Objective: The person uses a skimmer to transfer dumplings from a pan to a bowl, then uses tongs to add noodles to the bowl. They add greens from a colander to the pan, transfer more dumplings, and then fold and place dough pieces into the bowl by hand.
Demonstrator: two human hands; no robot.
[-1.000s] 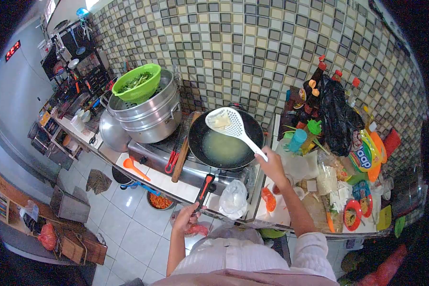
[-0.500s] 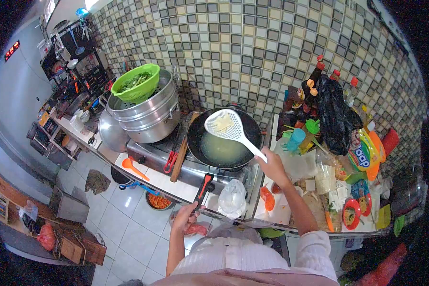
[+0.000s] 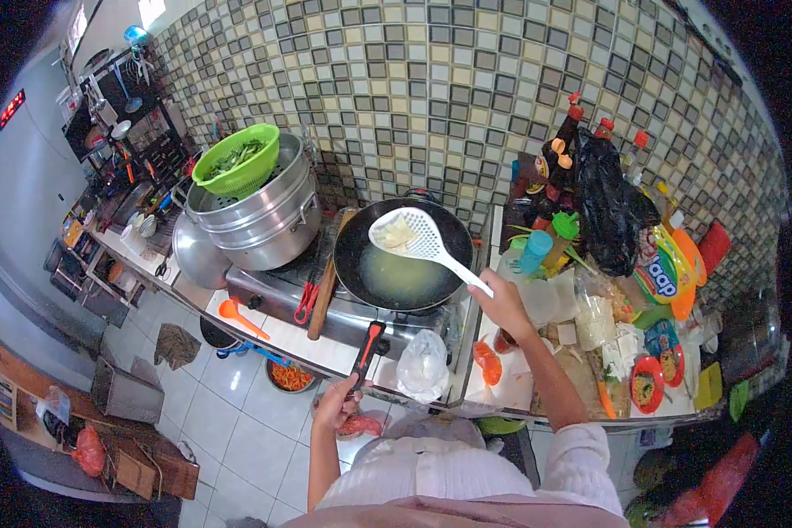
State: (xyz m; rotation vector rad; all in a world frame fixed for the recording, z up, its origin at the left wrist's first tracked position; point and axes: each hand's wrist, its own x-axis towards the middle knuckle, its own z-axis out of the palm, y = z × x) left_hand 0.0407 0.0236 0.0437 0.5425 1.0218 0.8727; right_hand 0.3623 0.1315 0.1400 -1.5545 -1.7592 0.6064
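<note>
My right hand [image 3: 504, 304] grips the handle of a white slotted skimmer [image 3: 427, 233] above a black frying pan [image 3: 348, 277]. In the skimmer's bowl lies a small, pale, wet-looking piece of food [image 3: 396, 232]. Cloudy yellowish liquid [image 3: 400, 280] covers the pan's bottom. Lower down, my left hand [image 3: 334, 405] is closed round the end of the pan's black-and-red handle [image 3: 369, 348], which reaches past the counter edge. The pan sits on a steel gas stove [image 3: 268, 304].
Left of the pan stand a wooden stick [image 3: 323, 304], red-handled scissors [image 3: 306, 304] and a steel steamer [image 3: 273, 216] topped by a green basket [image 3: 253, 180] of greens. A knotted plastic bag [image 3: 424, 365] sits at the front edge. Bottles, a black bag [image 3: 600, 207] and red plates [image 3: 648, 387] crowd the right.
The view has shifted slightly. The skimmer stays over the pan, a little more to the left within it, with the pale food still in its bowl. Both hands keep their holds.
</note>
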